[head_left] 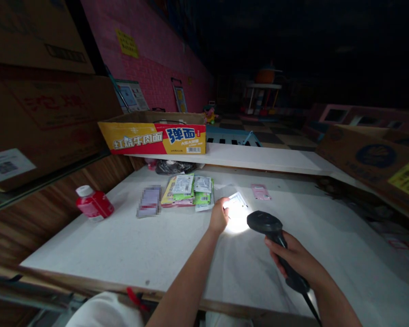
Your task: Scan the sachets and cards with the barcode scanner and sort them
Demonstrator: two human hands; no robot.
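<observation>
My right hand (295,256) is wrapped round the handle of a black barcode scanner (265,222), whose cable trails down to the front. The scanner's head points left and throws a bright white light. In that glare my left hand (220,217) grips a small white packet (236,202) by its left side; its print is mostly washed out. Behind and left of this hand lies a pile of green and silver packets (192,188) on a yellow and pink one. A single pink packet (261,191) lies flat beyond the scanner.
A red bottle with a white cap (94,203) stands at the table's left, near a blurred-out flat item (149,200). On the back ledge sits a yellow and red carton (153,136). Cardboard boxes (47,118) rise at left, and another box (375,154) stands at right.
</observation>
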